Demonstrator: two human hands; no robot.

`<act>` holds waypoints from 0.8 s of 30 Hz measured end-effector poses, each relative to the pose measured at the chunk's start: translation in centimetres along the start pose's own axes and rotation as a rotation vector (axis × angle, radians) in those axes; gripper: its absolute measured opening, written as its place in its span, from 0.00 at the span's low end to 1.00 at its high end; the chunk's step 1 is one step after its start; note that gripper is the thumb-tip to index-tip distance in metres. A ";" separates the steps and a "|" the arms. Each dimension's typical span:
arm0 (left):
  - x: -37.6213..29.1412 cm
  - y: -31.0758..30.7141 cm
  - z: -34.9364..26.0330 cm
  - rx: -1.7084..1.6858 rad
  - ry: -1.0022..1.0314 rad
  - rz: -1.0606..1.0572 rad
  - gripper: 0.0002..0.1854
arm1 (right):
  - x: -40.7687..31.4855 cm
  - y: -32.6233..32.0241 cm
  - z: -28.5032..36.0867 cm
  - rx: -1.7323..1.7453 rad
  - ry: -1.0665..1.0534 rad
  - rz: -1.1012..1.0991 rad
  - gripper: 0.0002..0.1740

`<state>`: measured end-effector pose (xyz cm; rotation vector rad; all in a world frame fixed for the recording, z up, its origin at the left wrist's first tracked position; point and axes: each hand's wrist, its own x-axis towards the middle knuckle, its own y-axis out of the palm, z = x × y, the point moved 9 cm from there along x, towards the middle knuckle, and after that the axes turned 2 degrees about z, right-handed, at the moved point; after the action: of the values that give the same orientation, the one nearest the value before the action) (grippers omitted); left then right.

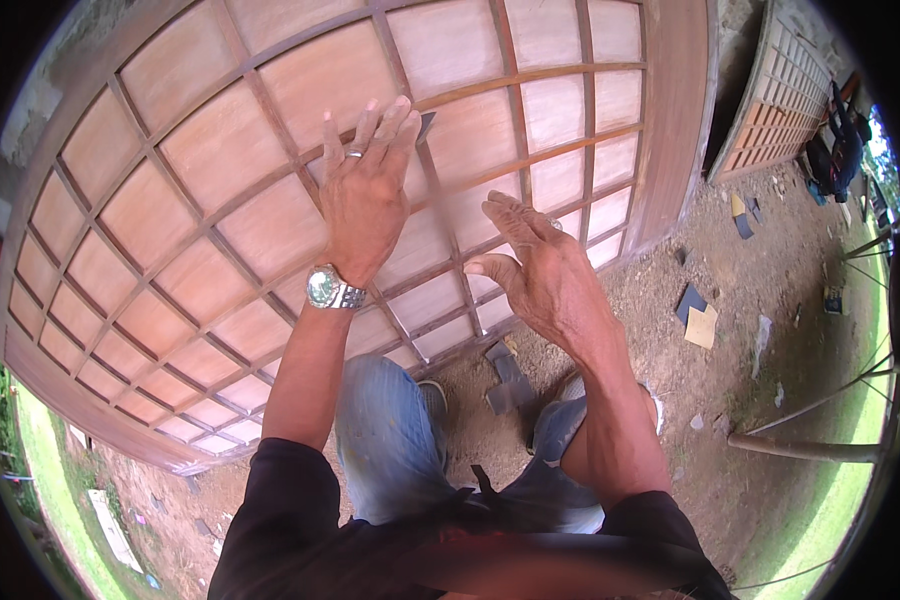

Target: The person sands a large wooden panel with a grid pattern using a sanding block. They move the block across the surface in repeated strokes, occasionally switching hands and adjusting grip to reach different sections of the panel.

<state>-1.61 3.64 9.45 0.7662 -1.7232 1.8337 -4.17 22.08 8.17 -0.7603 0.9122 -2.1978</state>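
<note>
A large wooden lattice panel (195, 247), with a grid of strips over reddish-brown squares, leans before me. My left hand (367, 191) lies spread against its upper middle. A corner of dark sandpaper (425, 126) pokes out beside the index finger, the rest hidden under the fingers. On that wrist is a metal watch (334, 287), and a ring is on one finger. To the right, my right hand (547, 266) is before the lower part of the lattice, thumb apart from the fingers. No object shows in it; whether it touches the wood I cannot tell.
Sandpaper pieces (510, 379) lie on the dirt between my feet. More sheets, dark (690, 300) and tan (700, 327), are scattered at right. A second lattice panel (780, 97) leans farther back, near a person in dark clothing (840, 142). A metal pole (802, 448) juts in at right.
</note>
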 end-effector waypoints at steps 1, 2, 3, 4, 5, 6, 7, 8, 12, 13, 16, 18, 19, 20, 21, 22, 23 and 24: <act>0.5 -0.2 -0.2 0.006 0.024 0.005 0.31 | -0.2 0.0 -0.2 0.004 0.007 0.006 0.38; 0.9 -0.6 0.0 -0.060 -0.002 -0.026 0.28 | -0.3 0.0 -0.2 0.022 -0.009 0.012 0.37; 1.1 -1.1 -0.1 -0.122 -0.028 -0.056 0.26 | -0.5 0.0 -0.7 0.013 0.015 0.012 0.37; 1.4 -1.5 -0.2 -0.183 -0.052 -0.087 0.23 | -0.5 -0.1 -1.1 0.015 0.014 0.004 0.37; 1.3 -1.3 0.6 -0.385 -0.191 -0.074 0.21 | -0.5 -0.3 -1.5 0.014 0.011 -0.004 0.37; 0.9 -0.6 0.9 -0.589 -0.331 -0.062 0.19 | -0.5 -0.6 -1.8 0.016 0.004 -0.040 0.37; 0.2 0.3 1.0 -0.799 -0.478 -0.044 0.19 | -0.3 -0.9 -2.2 0.016 -0.001 -0.075 0.37; -0.4 1.3 0.4 -0.916 -0.550 -0.002 0.18 | -0.2 -1.1 -2.6 0.013 0.016 -0.098 0.37; -2.7 5.1 -2.9 -1.357 -0.784 0.158 0.19 | 0.4 -2.6 -4.2 0.117 0.065 -0.252 0.39; -3.1 5.5 -3.9 -1.521 -0.798 0.148 0.19 | 0.5 -2.9 -4.5 0.192 0.074 -0.287 0.38; -4.0 6.7 -6.3 -1.926 -0.875 0.133 0.20 | 0.8 -2.3 -6.7 0.445 0.281 -0.309 0.36; -4.4 7.1 -7.0 -2.039 -0.928 0.128 0.22 | 1.0 -1.3 -7.3 0.725 0.302 -0.323 0.28; -4.6 7.1 -7.0 -2.037 -0.950 0.129 0.23 | 0.9 -0.7 -7.6 0.847 0.325 -0.344 0.25; -4.6 7.2 -7.3 -2.061 -0.941 0.151 0.23 | 0.7 0.0 -8.3 0.958 0.405 -0.349 0.22; -4.7 7.3 -7.3 -2.040 -0.945 0.193 0.25 | 0.5 0.0 -8.6 0.954 0.398 -0.406 0.13; -4.8 7.3 -7.2 -2.000 -0.948 0.216 0.25 | 0.5 0.1 -8.7 0.960 0.384 -0.422 0.12; -5.0 7.5 -7.0 -1.970 -0.953 0.253 0.26 | 0.4 0.3 -9.1 0.961 0.406 -0.434 0.12; -5.2 7.6 -7.0 -1.938 -0.956 0.289 0.26 | 0.1 0.4 -9.5 0.953 0.433 -0.459 0.12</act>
<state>-3.63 10.17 0.09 0.3702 -2.9790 -0.8333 -10.73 25.50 2.25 -0.0123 -0.2395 -2.8425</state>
